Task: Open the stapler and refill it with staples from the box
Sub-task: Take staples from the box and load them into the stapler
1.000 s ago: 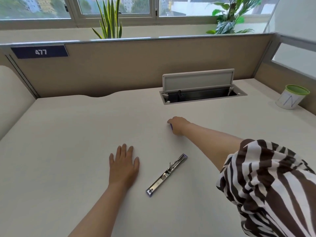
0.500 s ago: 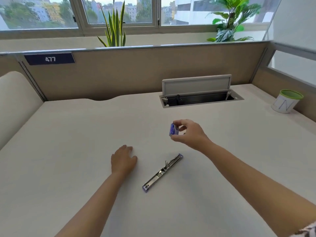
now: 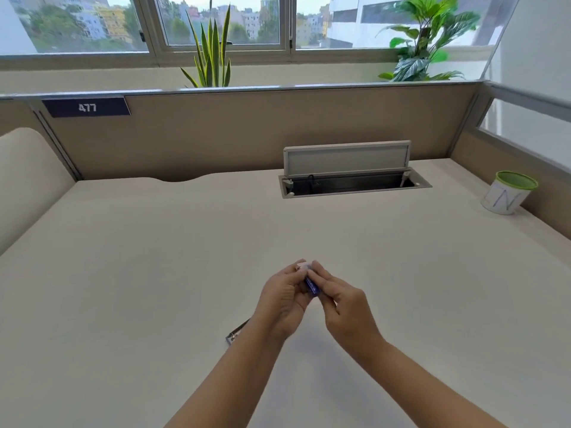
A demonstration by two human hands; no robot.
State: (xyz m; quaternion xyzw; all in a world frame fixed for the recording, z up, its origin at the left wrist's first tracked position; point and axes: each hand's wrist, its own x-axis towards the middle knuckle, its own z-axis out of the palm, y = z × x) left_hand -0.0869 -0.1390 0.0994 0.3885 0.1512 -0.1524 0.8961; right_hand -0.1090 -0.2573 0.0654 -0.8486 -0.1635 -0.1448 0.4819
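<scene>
A small blue staple box is held above the desk between both hands. My left hand grips its left side and my right hand pinches its right side, with fingertips meeting at the box's pale top end. The opened stapler lies flat on the desk under my left wrist; only its near metal end shows, the rest is hidden by the hand.
The beige desk has an open cable hatch at the back and a white cup with a green rim at the far right. Partition walls close the back and the right side.
My right hand picked up the blue box and brought it back toward me. My left hand lifted off the desk and joined it on the box, now covering most of the stapler.
</scene>
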